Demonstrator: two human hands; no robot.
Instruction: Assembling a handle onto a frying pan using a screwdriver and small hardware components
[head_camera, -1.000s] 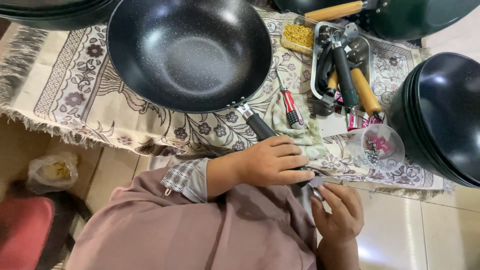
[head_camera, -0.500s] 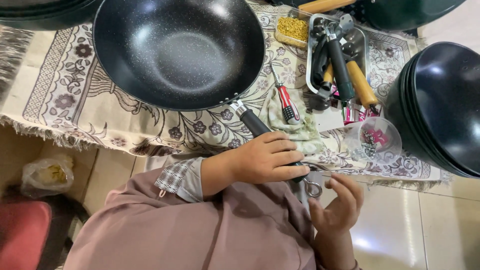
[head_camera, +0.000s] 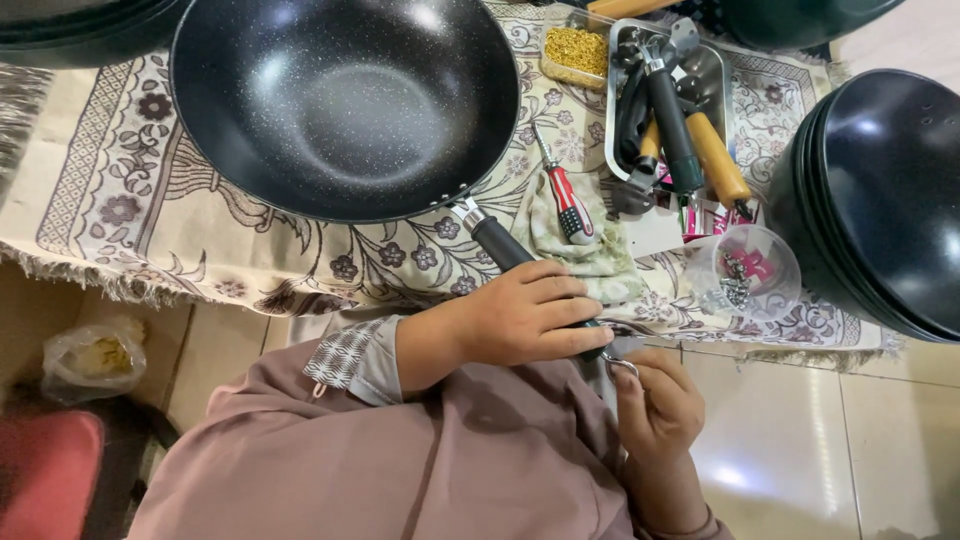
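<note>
At the near edge of the patterned cloth (head_camera: 150, 230), my left hand (head_camera: 510, 320) is closed around the black handle (head_camera: 500, 245) of the big dark wok (head_camera: 345, 100), fingers (head_camera: 560, 315) curled over the top and gripping firmly. The handle runs on a slant, from the metal collar at the wok's rim down and to the right toward my lap, and its free end is hidden under my palm. Just below and to the right of that end sits my right hand (head_camera: 655, 410), fingertips pinched on a small metal ring (head_camera: 622, 365) that lies right against the handle's tip. So the ring is at the far low end of the handle's long axis, and the right hand is the nearer one to it; the left only steadies the handle. Whether the ring is already fixed to the handle I cannot tell.

Beyond my knuckles a red-and-black screwdriver (head_camera: 565, 195) rests on a folded pale rag (head_camera: 575, 240), pointing away from me. Further right stand a metal tray (head_camera: 700, 75) of tools and a clear plastic cup (head_camera: 745, 275) of small hardware, with a stack of dark pans (head_camera: 880, 200) at the right edge.
</note>
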